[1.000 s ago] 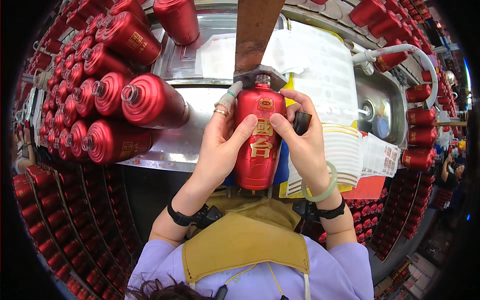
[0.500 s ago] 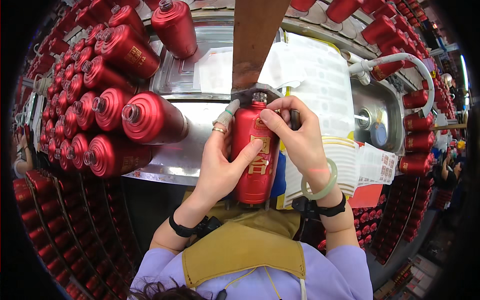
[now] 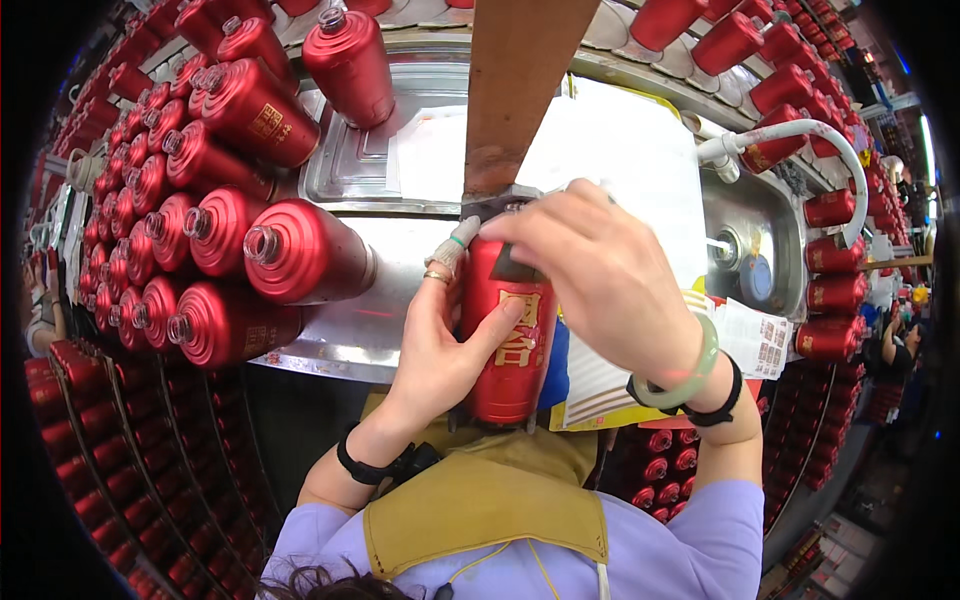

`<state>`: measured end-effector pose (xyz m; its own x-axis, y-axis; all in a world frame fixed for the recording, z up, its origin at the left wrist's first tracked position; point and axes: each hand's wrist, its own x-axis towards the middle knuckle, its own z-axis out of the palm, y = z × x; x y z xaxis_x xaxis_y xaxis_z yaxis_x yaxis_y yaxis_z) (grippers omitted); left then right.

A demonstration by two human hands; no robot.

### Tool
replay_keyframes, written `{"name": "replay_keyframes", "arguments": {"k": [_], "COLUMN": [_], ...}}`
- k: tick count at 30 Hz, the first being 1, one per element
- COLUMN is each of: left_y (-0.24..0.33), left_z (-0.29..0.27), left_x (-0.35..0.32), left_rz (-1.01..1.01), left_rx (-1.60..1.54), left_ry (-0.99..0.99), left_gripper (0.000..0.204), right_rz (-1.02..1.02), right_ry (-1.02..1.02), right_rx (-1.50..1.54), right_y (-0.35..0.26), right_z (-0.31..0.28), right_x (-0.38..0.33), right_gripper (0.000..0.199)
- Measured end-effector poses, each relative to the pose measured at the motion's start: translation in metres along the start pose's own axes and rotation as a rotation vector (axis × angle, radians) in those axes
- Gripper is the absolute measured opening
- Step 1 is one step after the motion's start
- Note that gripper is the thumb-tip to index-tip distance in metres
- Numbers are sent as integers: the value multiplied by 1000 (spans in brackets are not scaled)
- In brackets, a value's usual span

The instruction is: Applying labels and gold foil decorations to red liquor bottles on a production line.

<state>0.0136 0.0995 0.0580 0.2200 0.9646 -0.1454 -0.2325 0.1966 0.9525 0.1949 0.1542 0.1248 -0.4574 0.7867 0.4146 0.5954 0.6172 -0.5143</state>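
Note:
A red bottle (image 3: 500, 395) with gold characters lies in front of me, its neck pointing away toward the foot of a wooden post. My left hand (image 3: 436, 362) grips it from the left, thumb across the front; a white cover with a green band sits on one fingertip. Over the bottle's shoulder, my right hand (image 3: 615, 265) is closed on a dark flat piece (image 3: 514, 266) like a scraper, pressed against the red surface. That hand hides most of the bottle's neck. White-striped label sheets (image 3: 600, 378) lie just right of the bottle.
Many red bottles (image 3: 305, 250) crowd the left side. A brown wooden post (image 3: 515, 90) rises ahead, beside a metal tray (image 3: 335, 170). To the right are white sheets (image 3: 640, 150), a sink (image 3: 785, 225) and a curved pale tap (image 3: 800, 128). Crated bottles stand below.
My right hand has swung up and left over the bottle's shoulder, bringing the dark flat piece onto its surface. My left hand keeps its grip.

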Motion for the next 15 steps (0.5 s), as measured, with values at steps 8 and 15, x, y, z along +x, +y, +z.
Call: {"name": "replay_keyframes", "arguments": {"k": [8,15], "left_y": [-1,-4], "left_z": [0,-12], "left_x": [0,2], "left_rz": [-5,-82], "left_rx": [37,-214], "left_ry": [5,-52], "left_gripper": [76,69], "right_rz": [-62,295], "right_ry": [74,325], "right_rx": [-310,161], "right_y": [25,18], "right_z": [19,9], "right_x": [5,-15], "right_gripper": [21,19]}}
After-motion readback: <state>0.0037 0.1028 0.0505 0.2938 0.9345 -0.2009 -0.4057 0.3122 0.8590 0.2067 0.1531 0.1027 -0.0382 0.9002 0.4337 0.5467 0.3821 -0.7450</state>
